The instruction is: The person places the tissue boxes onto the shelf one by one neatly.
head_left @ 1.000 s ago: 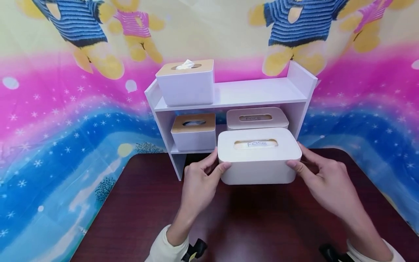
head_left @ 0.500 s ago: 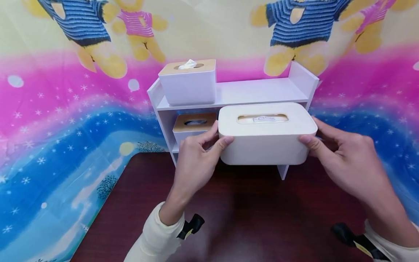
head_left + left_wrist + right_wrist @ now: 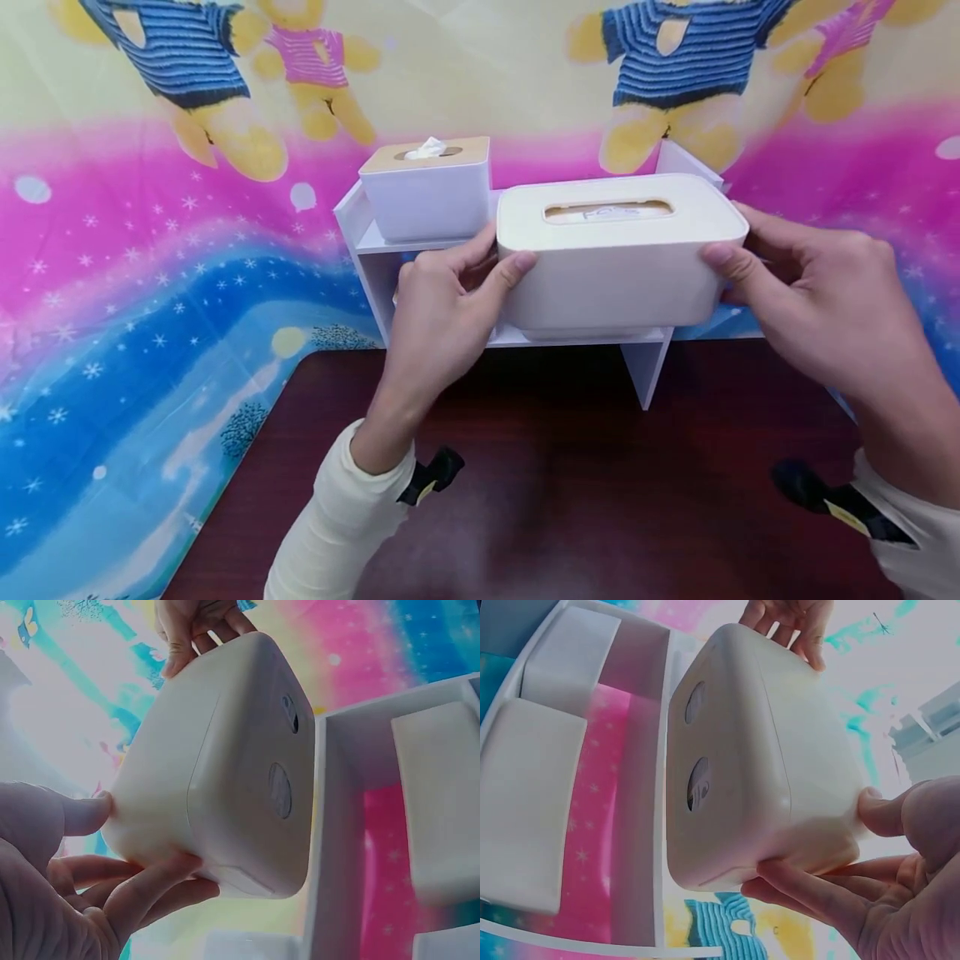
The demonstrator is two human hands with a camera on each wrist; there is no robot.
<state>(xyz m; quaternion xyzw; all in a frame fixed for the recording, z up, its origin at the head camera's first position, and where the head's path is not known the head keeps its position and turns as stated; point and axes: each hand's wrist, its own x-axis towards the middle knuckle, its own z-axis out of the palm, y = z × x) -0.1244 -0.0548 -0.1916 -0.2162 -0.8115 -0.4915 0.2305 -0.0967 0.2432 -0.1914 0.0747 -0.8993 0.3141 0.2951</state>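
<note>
A cream tissue box with a slot in its lid and handwriting showing inside the slot is held up before the shelf unit, level with its upper board. My left hand grips the left end, thumb on the front face. At the other end my right hand grips it the same way. Both wrist views show its underside with two round holes, tilted in those views. On the lower shelf stands a second cream tissue box, hidden behind the held one in the head view.
A white tissue box with a wooden lid stands at the left of the upper shelf, a tissue poking out. Another white box sits on the lower shelf, mostly behind my left hand in the head view. A patterned cloth hangs behind the dark table.
Both hands have raised the cream tissue box from in front of the lower shelf up to the upper shelf's height. It now covers the lower cream box and part of the upper board.
</note>
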